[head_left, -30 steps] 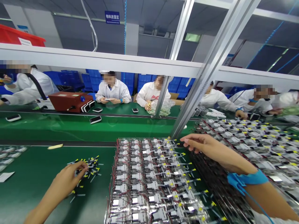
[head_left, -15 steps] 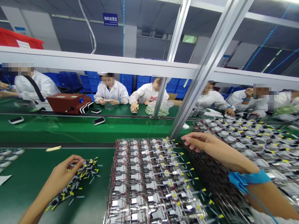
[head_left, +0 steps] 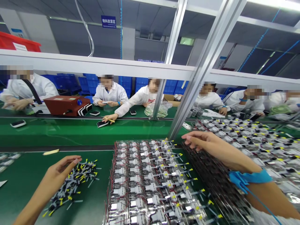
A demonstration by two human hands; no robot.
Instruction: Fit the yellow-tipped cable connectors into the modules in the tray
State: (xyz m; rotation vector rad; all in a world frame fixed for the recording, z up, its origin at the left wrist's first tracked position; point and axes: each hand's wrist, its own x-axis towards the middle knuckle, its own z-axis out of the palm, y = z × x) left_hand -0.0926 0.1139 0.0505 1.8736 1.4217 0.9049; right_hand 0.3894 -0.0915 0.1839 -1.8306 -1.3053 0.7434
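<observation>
Green conveyor belting [head_left: 70,134] runs across the factory floor ahead of you, with your dark green bench mat [head_left: 25,187] on the near side of it. Your left hand [head_left: 52,175] is open, its fingers stretched out and holding nothing visible, just beside a loose heap of black leads with yellow tips [head_left: 75,184]. You can't tell from this view whether your fingertips touch the heap. Your right hand [head_left: 208,145] is relaxed and slightly curled, also empty, above the far corner of a wide block of clear-wrapped modules with red wires [head_left: 150,184]. A second, similar block of clear-wrapped modules [head_left: 253,150] lies just to its right, beneath your forearm. A bright blue wrist strap [head_left: 250,177] circles your right wrist, trailing a thin blue cord.

Beyond the belt, co-workers in white coats sit along the far side. One reaches across, with a hand [head_left: 109,117] just beside a black-and-white handheld device [head_left: 102,124]. A red-brown metal case [head_left: 63,105] stands to the left, backed by stacked blue plastic bins [head_left: 142,82]. Aluminium uprights [head_left: 206,68] cut across your view, and a blue sign [head_left: 109,21] hangs on the far wall.
</observation>
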